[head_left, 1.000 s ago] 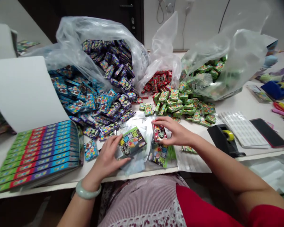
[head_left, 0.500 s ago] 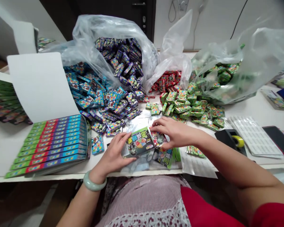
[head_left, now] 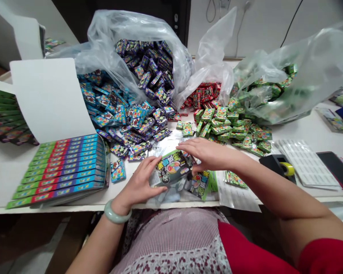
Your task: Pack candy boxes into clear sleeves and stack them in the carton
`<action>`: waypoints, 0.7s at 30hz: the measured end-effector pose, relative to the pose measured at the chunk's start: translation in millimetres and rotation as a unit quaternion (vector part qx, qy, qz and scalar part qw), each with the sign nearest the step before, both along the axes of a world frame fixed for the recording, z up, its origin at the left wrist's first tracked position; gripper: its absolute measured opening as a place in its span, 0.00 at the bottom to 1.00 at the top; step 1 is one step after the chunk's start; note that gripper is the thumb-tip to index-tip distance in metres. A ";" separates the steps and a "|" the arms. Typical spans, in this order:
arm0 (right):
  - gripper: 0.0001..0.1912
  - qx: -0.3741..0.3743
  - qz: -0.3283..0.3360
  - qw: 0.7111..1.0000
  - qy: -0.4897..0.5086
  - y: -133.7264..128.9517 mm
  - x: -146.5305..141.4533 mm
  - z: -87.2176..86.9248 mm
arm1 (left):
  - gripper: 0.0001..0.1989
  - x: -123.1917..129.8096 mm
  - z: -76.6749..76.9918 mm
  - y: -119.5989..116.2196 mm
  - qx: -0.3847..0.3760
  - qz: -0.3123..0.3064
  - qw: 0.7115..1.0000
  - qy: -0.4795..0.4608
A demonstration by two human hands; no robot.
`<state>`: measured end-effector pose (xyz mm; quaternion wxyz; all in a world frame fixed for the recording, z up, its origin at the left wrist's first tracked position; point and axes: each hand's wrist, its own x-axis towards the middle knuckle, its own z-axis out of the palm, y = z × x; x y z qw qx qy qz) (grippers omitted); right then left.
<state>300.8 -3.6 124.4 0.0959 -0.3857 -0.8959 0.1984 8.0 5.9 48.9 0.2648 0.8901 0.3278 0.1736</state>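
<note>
A black and green printed packet (head_left: 174, 168) lies near the table's front edge, between my two hands. My left hand (head_left: 143, 179) is at its left side, thumb and fingers around the left end. On the other side, my right hand (head_left: 207, 154) curves over the packet's right end, fingers at its top corner and thumb below. A second black and green packet (head_left: 200, 185) lies under and to the right of the first. Clear plastic sleeves (head_left: 168, 195) are beneath them. A small blue packet (head_left: 118, 170) rests left of my left hand.
Behind are plastic bags and heaps of blue, purple (head_left: 153, 68), red (head_left: 202, 95) and green (head_left: 225, 123) small boxes. An open display box (head_left: 63, 167) with coloured rows stands left. A tape dispenser (head_left: 277, 169), label sheets (head_left: 305, 163) and a phone (head_left: 338, 169) lie right.
The small red-and-black packet in my right hand's fingers is now mostly hidden at the larger packet's right end. My right hand has closed in over that end, and the larger packet has shifted slightly right.
</note>
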 end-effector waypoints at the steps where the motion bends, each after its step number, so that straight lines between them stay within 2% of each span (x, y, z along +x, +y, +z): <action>1: 0.45 -0.007 0.001 1.000 0.021 1.3 -0.6 -3.9 | 0.45 -0.3 -0.7 0.0 0.002 0.006 1.000 0.000; 3: 0.48 -0.010 -0.014 0.997 0.072 2.0 -2.4 -11.4 | 0.45 -2.7 -1.6 0.1 0.010 0.026 1.000 -0.001; 4: 0.46 -0.006 -0.035 0.995 0.089 0.9 -4.3 -14.5 | 0.44 -4.2 -2.2 0.1 0.018 0.039 0.999 -0.003; 7: 0.29 0.009 -0.105 0.989 0.102 -6.7 -15.3 -21.7 | 0.44 -7.4 -5.2 -0.3 0.036 0.066 0.997 -0.007; 9: 0.22 -0.003 -0.104 0.989 0.106 -8.6 -24.0 -26.0 | 0.45 -8.4 -8.2 -0.4 0.039 0.063 0.997 -0.009; 11: 0.19 -0.031 -0.096 0.984 0.149 2.0 -29.3 -31.3 | 0.44 -10.5 -11.1 0.4 0.037 0.068 0.997 -0.010; 12: 0.16 -0.048 -0.112 0.975 0.186 14.0 -30.3 -34.4 | 0.44 -12.5 -12.2 1.4 0.038 0.078 0.996 -0.009; 14: 0.10 -0.087 -0.209 0.935 0.274 51.2 -30.1 -41.0 | 0.43 -18.0 -13.1 4.3 0.044 0.107 0.993 -0.009; 15: 0.07 -0.105 -0.288 0.900 0.310 74.6 -30.2 -44.3 | 0.43 -21.0 -13.0 6.0 0.048 0.120 0.992 -0.009; 16: 0.07 -0.120 -0.382 0.852 0.338 99.4 -31.0 -47.4 | 0.43 -23.8 -12.7 7.6 0.053 0.129 0.990 -0.009; 17: 0.09 -0.120 -0.422 0.831 0.342 123.9 -32.9 -50.2 | 0.44 -26.1 -12.4 8.9 0.057 0.133 0.989 -0.009; 19: 0.09 -0.128 -0.475 0.797 0.350 166.4 -40.1 -54.8 | 0.44 -29.4 -12.8 10.4 0.061 0.132 0.989 -0.009; 21: 0.07 -0.151 -0.493 0.777 0.360 194.2 -49.9 -59.1 | 0.45 -32.5 -15.7 10.5 0.065 0.135 0.989 -0.005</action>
